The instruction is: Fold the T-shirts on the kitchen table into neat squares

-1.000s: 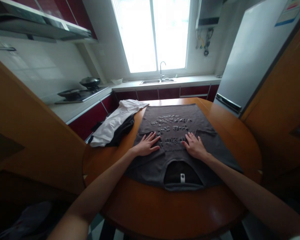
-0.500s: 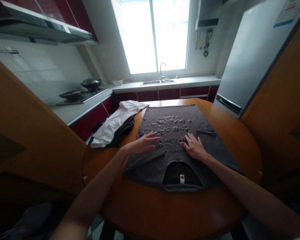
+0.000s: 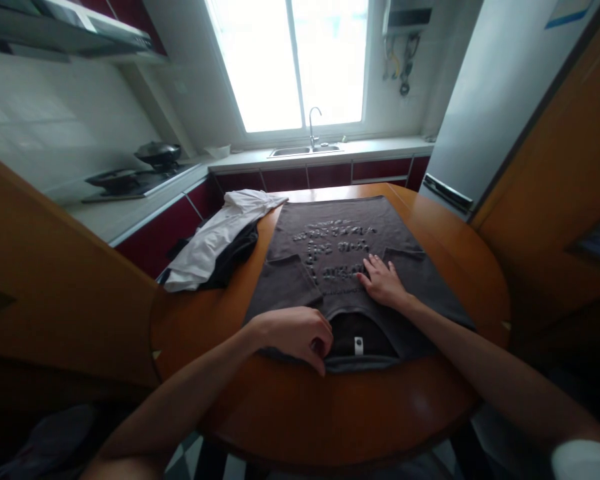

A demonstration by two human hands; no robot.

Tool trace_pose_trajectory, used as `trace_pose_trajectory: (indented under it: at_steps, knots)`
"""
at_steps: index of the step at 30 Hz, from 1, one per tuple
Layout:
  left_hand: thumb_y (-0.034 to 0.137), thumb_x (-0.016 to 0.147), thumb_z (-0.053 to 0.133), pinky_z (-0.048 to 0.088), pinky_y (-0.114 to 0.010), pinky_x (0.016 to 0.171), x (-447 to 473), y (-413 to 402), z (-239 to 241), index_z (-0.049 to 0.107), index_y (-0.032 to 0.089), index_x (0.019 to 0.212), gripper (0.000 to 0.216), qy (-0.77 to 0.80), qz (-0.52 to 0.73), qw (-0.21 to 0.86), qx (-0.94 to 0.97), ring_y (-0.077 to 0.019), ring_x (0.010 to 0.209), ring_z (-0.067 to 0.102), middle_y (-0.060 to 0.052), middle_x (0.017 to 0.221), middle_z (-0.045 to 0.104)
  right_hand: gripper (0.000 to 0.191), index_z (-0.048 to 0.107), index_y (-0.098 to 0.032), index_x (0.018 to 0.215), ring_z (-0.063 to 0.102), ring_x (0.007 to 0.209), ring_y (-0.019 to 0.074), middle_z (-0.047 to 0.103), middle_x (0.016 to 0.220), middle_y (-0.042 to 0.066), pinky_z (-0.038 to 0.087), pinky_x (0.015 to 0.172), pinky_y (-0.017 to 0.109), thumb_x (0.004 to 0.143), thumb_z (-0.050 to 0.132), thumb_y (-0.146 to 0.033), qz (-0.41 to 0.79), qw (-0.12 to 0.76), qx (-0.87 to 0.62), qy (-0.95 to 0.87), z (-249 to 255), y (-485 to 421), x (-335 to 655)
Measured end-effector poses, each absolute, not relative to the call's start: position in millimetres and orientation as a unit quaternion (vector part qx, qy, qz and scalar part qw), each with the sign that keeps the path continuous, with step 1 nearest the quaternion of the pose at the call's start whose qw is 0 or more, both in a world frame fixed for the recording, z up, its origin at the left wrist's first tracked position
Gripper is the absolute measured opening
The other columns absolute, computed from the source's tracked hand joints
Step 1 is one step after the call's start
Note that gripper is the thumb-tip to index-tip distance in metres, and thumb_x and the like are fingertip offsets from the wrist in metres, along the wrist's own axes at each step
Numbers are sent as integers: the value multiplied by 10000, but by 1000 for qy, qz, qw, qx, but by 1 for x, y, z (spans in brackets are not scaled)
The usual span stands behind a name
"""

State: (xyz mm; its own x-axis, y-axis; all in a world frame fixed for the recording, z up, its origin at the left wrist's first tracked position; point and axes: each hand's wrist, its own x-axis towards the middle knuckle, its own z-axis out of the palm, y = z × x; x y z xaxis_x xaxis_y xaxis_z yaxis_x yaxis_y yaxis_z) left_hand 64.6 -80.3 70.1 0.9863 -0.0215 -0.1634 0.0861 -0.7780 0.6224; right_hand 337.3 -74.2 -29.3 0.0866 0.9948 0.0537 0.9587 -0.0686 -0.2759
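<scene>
The grey T-shirt (image 3: 345, 303) is laid flat at mid-frame, hem (image 3: 335, 201) toward the top, collar (image 3: 363, 364) toward the bottom. The collar's left end is overlapped by the nearer left hand (image 3: 296, 333), curled; whether cloth is pinched cannot be told. The right hand (image 3: 384, 283) is spread beside the print (image 3: 337, 248).

Bright two-pane window (image 3: 330, 60): twelve o'clock, glaring white
Pale glossy wall (image 3: 35, 127): ten o'clock, faintly reflecting light
Tall silver-grey refrigerator (image 3: 485, 100): two o'clock
Rounded orange-brown wooden surface (image 3: 360, 413): centre, edge curving through six o'clock
Dark-and-pale checkered floor (image 3: 180, 468): seven o'clock
</scene>
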Motion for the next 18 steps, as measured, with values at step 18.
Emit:
trace_pose_trajectory:
  at_steps: [18]
  knots:
    - [274, 665, 918, 398, -250, 583, 66, -84, 55, 650, 207, 780, 299, 12, -139, 278, 950, -156, 670, 591, 17, 780, 676, 671, 373, -119, 1556, 188, 1544, 263, 251, 1658, 154, 119, 1231, 550, 1030, 307, -529, 75, 120, -731, -667, -32, -73, 339]
